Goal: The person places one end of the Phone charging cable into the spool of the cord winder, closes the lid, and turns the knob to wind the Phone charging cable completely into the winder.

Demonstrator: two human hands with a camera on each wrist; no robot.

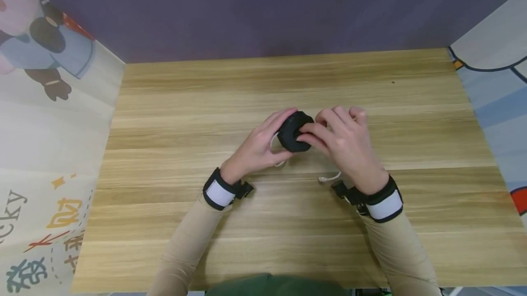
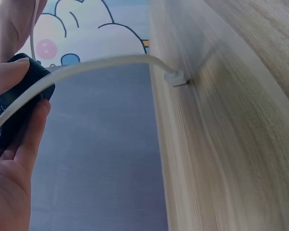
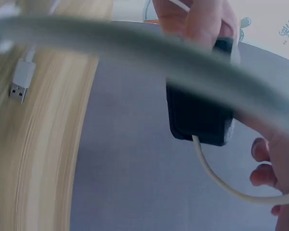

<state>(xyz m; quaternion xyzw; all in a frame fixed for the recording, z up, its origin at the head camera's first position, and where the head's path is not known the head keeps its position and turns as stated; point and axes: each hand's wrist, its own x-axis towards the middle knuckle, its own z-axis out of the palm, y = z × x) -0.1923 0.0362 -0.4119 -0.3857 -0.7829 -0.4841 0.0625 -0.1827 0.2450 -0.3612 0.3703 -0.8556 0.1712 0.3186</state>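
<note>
My left hand (image 1: 263, 142) grips a thick black disc (image 1: 289, 132) with blunt corners, thumb below and fingers along its upper edge. The thumb and forefinger of my right hand (image 1: 343, 142) reach into its hollow middle and pinch there. One side of the disc has a mesh-like texture in the left wrist view. A white cord (image 3: 209, 168) leaves the disc and curves to my right palm. One white plug (image 1: 323, 179) hangs beside the right wrist. Below the left hand hangs another white plug (image 2: 176, 78), shown with a metal USB end (image 3: 18, 91) in the right wrist view.
Both hands are over a wood-grain table (image 1: 288, 223). A dark purple-grey panel (image 1: 263, 12) rises behind it, with printed panels (image 1: 49, 126) to the left and right. Strapped bands (image 1: 220, 193) with buckles circle both wrists.
</note>
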